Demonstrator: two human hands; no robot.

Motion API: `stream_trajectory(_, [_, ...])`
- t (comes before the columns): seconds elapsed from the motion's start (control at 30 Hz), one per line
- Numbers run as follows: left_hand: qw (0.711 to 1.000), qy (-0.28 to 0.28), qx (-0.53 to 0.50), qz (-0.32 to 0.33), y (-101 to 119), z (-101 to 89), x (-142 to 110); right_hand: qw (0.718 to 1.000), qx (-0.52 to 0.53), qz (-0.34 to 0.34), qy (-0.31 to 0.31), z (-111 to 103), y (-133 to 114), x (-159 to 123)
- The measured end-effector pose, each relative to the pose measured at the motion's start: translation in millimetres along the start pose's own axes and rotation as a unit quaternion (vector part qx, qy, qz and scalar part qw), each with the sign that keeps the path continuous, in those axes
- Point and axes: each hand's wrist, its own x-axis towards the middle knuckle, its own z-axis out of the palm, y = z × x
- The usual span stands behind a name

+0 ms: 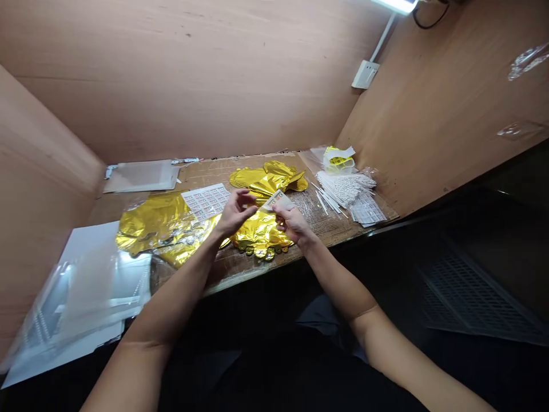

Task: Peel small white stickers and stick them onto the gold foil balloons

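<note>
Small white printed paper sheet pinched between thumb and fingers of right hand; left hand half open, just beside, holding nothing; crumpled gold foil balloons beneath on wooden counter.

This is a small piece-work packing booth in a workshop. A scuffed cardboard-covered wooden bench sits inside tan wood-panel partitions, with a white wall socket plate and a white tube lamp above its right end. Crumpled gold foil balloons, bundled white sticks and printed sticker sheets lie on the bench, and clear plastic bags lie left of it.
</note>
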Motion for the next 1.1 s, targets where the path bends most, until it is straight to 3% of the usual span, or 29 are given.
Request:
stream_trajectory(0.13, [0.994, -0.072, -0.058, -0.062, -18.3, 14.4, -9.0, 0.998, -0.057, -0.023, 0.013, 13.6, 16.8, -6.2])
stream_trajectory(0.2, [0.994, -0.071, -0.049, -0.068, -20.7, 12.0, -11.3, 0.97, -0.18, -0.132, 0.099, 8.9, 14.8, -11.7])
stream_trajectory(0.27, [0.994, -0.064, -0.044, -0.07, -20.3, 10.9, -12.0, 0.883, -0.334, -0.283, 0.17, 2.5, 8.9, -18.7])
stream_trajectory(0.3, [0.994, -0.069, -0.046, -0.07, -19.6, 11.5, -12.1, 0.832, -0.403, -0.344, 0.166, -0.1, 5.6, -22.0])
stream_trajectory(0.37, [0.992, -0.087, -0.059, -0.064, -17.8, 14.7, -12.5, 0.754, -0.51, -0.405, 0.086, -3.1, 0.4, -26.4])
stream_trajectory(0.43, [0.991, -0.096, -0.071, -0.057, -16.0, 18.7, -13.4, 0.707, -0.571, -0.417, 0.014, -3.6, -1.9, -27.0])
stream_trajectory(0.5, [0.991, -0.091, -0.076, -0.056, -14.1, 21.7, -14.8, 0.684, -0.598, -0.418, 0.004, -3.3, -2.0, -25.4])
stream_trajectory(0.67, [0.991, -0.105, -0.067, -0.055, -7.9, 25.5, -19.7, 0.662, -0.624, -0.415, 0.012, -4.3, -0.3, -25.0])
stream_trajectory(0.83, [0.993, -0.117, 0.005, -0.023, -5.0, 28.1, -25.3, 0.617, -0.676, -0.404, 0.009, -2.4, 4.5, -28.5])
stream_trajectory(0.9, [0.993, -0.111, 0.033, -0.01, -6.5, 28.2, -26.6, 0.612, -0.683, -0.397, 0.018, -1.1, 7.3, -26.8])
stream_trajectory(0.97, [0.993, -0.11, 0.05, 0.003, -9.0, 27.7, -27.1, 0.641, -0.662, -0.388, 0.03, -1.4, 8.2, -22.8])
stream_trajectory(1.1, [0.992, -0.121, 0.035, 0.021, -14.6, 24.7, -25.6, 0.774, -0.544, -0.323, 0.025, -8.9, -0.3, -11.7])
